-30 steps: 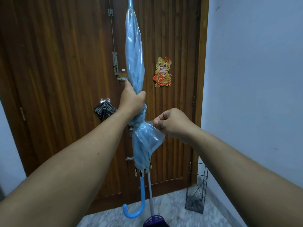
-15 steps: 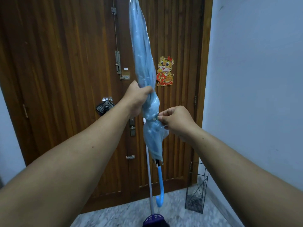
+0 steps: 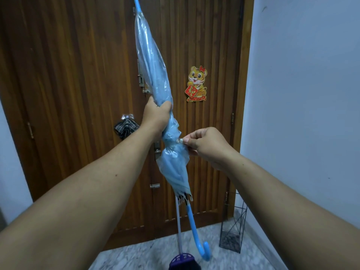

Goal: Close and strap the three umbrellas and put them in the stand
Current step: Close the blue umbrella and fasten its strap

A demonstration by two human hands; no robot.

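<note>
Brown slatted wood fills the background: a closed door (image 3: 78, 94) with a tiger sticker (image 3: 196, 83) on it, and in front of it the pale blue umbrella (image 3: 153, 75) is held up, tip high near the top edge and curved handle low over the marble floor (image 3: 136, 254). Since half a second ago the umbrella has tipped: its top now leans left and the handle has swung out to the right, nearer the wire stand (image 3: 232, 227) in the corner, which looks empty from here.

The left hand (image 3: 155, 115) is wrapped tight round the gathered canopy at mid-length, as it was before. The right hand (image 3: 206, 147) has shifted from pressing at the fold to pinching the strap (image 3: 181, 140) between thumb and fingertips just beside the bundle, where a small round snap shows. A second ago that hand was drawing the strap out sideways; now it sits against the cloth, so the fastening looks nearly done or just done, though I cannot tell whether the snap is seated.

A second umbrella's pale shaft and dark purple top (image 3: 183, 260) stand below, and a folded checked one (image 3: 126, 128) hangs on the door.
</note>
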